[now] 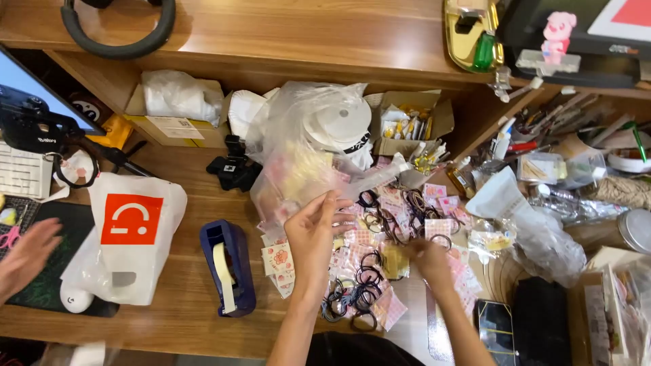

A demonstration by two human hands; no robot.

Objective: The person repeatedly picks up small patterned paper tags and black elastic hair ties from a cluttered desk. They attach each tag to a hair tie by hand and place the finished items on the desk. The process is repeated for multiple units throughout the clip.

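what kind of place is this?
Likely a small shop's packing desk or craft workspace: a wooden desk strewn with hair ties and small patterned packets, a blue tape dispenser, and open cardboard boxes of supplies on the shelf.

Left hand (313, 227) lifts clear plastic bag (305, 156) over hair ties (363, 281).

Cluttered wooden desk (183, 298), tape dispenser (228, 268)

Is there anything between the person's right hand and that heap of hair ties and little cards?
Nothing visible. The right hand already rests on the heap of hair ties and cards, and the left hand is raised at the clear plastic bag behind it.
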